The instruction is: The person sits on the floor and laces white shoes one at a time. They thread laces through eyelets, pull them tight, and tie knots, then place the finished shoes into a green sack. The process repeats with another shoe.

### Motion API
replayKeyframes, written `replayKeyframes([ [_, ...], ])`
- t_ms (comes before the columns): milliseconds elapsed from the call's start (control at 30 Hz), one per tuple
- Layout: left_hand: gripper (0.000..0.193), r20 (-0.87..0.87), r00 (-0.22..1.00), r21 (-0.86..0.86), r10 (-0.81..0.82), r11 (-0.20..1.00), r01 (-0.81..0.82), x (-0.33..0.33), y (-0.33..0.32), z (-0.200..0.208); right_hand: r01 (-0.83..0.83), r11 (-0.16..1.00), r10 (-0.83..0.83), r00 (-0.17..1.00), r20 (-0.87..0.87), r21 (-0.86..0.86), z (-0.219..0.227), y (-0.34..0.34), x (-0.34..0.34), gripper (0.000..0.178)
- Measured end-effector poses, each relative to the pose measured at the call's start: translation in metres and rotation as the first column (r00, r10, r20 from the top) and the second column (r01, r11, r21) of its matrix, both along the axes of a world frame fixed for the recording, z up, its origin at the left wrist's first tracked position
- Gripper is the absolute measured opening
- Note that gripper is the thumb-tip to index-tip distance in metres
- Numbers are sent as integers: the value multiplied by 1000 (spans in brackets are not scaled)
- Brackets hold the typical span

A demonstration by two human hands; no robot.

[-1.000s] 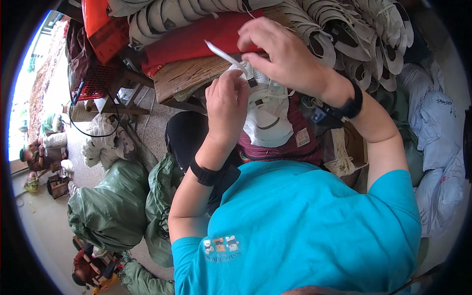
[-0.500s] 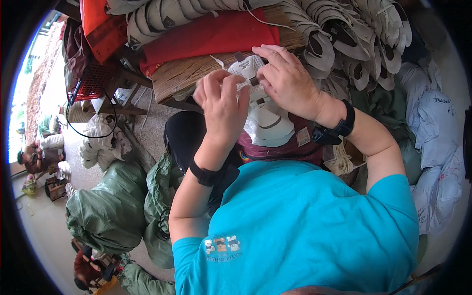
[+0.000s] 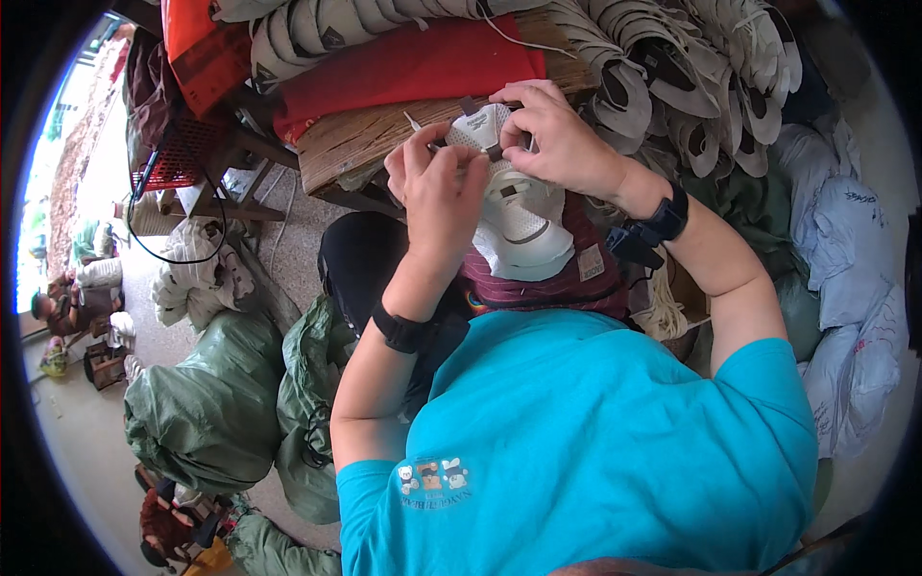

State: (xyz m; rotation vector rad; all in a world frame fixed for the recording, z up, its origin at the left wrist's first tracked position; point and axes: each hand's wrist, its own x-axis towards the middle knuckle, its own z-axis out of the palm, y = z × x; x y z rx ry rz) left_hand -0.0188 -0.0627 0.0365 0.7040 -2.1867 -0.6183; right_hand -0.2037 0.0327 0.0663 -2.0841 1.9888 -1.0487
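A white shoe upper (image 3: pixel 523 230) lies over my lap against the table edge, its perforated toe toward me and its tongue (image 3: pixel 477 123) pointing away. At the upper's left edge my left hand (image 3: pixel 434 187) is closed, thumb and forefinger pinching the upper beside the eyelets. A thin white lace end (image 3: pixel 412 122) sticks up just beyond those fingers. Across the opening, my right hand (image 3: pixel 557 139) is curled with thumb and forefinger together by the right eyelet edge. Whatever sits in that pinch is too small to make out. White lacing crosses the upper below my fingers.
A wooden table (image 3: pixel 360 144) carries red cloth (image 3: pixel 413 77) and a row of nested uppers (image 3: pixel 336 34). More grey-white uppers (image 3: pixel 663 77) are stacked at right. Green sacks (image 3: pixel 206 403) stand left, white sacks (image 3: pixel 855 250) right. Loose laces (image 3: pixel 663 307) hang by my right side.
Both hands have shifted slightly; my right fingers have curled in closer to the thumb. My left fingers have drawn together at the upper's edge, and the tongue shows more plainly.
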Motion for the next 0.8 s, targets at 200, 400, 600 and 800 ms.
replayKeyframes([
  [200,23,-129,991,84,28,996,-17,43,-33,-8,185,929,-294,896,-334,-322,48,11,-23,15],
  [400,33,-35,991,89,-132,987,135,26,-32,13,-13,992,-95,589,802,127,31,2,-2,12],
  [600,21,145,974,-223,-173,954,202,9,-29,31,-148,986,-77,35,996,81,28,-7,12,13],
  [800,11,24,995,-144,99,985,-94,58,-60,21,97,993,73,-78,994,-65,25,31,-105,20],
])
